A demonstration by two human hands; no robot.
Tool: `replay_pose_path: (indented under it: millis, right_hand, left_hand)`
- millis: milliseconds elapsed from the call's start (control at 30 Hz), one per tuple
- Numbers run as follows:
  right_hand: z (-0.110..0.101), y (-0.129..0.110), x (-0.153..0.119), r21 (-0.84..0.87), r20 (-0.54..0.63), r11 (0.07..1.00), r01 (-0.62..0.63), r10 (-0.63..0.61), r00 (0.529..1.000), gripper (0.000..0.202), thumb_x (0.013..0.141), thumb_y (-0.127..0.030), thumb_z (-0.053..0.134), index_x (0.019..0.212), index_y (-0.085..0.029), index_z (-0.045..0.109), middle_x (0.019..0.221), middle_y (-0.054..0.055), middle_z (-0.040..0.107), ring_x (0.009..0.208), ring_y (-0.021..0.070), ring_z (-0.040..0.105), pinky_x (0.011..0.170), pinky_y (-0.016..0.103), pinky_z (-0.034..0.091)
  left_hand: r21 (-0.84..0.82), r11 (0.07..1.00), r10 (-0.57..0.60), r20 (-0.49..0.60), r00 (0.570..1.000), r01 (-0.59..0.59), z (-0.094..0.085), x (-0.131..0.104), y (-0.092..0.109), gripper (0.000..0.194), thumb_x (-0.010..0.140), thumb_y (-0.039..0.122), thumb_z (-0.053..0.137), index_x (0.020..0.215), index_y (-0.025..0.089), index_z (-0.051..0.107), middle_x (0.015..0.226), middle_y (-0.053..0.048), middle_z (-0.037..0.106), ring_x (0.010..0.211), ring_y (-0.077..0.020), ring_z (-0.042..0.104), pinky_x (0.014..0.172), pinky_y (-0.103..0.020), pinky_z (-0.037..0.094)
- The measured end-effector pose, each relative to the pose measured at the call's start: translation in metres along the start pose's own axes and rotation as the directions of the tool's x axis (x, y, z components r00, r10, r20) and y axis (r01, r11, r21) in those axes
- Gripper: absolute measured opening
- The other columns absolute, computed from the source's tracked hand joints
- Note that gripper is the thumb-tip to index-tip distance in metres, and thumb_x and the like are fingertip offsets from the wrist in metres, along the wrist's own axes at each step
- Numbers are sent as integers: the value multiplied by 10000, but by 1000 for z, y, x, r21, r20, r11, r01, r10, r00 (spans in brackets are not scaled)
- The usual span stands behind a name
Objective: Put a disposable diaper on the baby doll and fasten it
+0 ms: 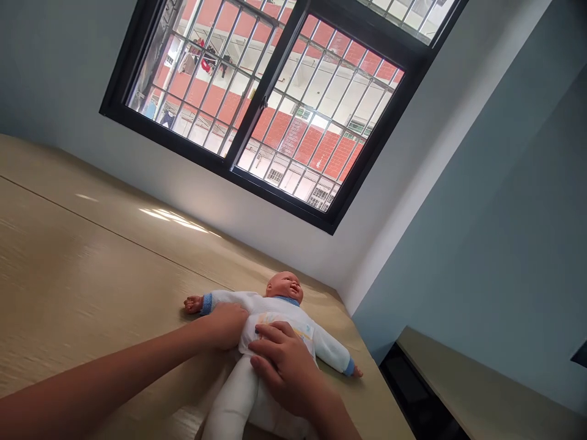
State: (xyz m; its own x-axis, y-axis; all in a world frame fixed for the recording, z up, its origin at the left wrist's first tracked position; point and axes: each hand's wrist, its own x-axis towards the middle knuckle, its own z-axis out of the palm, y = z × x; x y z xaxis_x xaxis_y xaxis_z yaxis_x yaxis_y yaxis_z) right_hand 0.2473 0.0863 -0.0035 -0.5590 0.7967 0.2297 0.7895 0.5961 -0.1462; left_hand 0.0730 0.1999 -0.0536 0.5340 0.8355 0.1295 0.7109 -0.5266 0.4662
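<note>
A baby doll (287, 308) lies on its back on the wooden table, arms spread, its head pointing away from me. It wears a white top with blue cuffs and collar, white legwear, and what looks like a diaper (306, 330) with a printed front band around the waist. My left hand (230, 326) presses against the doll's side at the waist, with its fingertips hidden. Across the front of the diaper rests my right hand (287, 360), its fingers stretched out and a little apart.
The table (92, 293) has a seam running along it and sunlight patches near the wall. Beyond stands a barred window (229, 166) with a black frame. At the lower right is another wooden surface (477, 385) with a dark opening beneath it.
</note>
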Motion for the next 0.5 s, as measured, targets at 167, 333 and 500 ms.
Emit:
replay_pose_path:
  millis: [167,333,500]
  right_hand:
    - [0,1,1,-5,1,1000,-12,12,1000,201,960,-290,550,1095,-278,699,1302,-3,605,1174,242,484,1013,400,430]
    - [0,0,1,8,-18,1000,-2,2,1000,195,956,-294,560,1089,-287,703,1291,-5,614,1165,242,491,1007,396,435]
    - [1,1,1,18,-26,1000,-3,3,1000,191,950,-289,567,1080,-284,706,1288,-5,617,1163,241,496,1004,400,438]
  left_hand:
    - [118,993,0,16,1000,-2,1,3,-2,184,637,119,591,801,117,673,853,-151,649,792,-315,606,742,-378,417]
    - [119,993,-3,36,999,-1,6,9,-8,106,628,140,596,716,128,655,732,-120,634,717,-278,598,672,-330,406]
    - [76,997,16,50,999,-20,2,9,-12,171,667,118,577,809,155,666,816,-110,675,774,-257,608,650,-295,379]
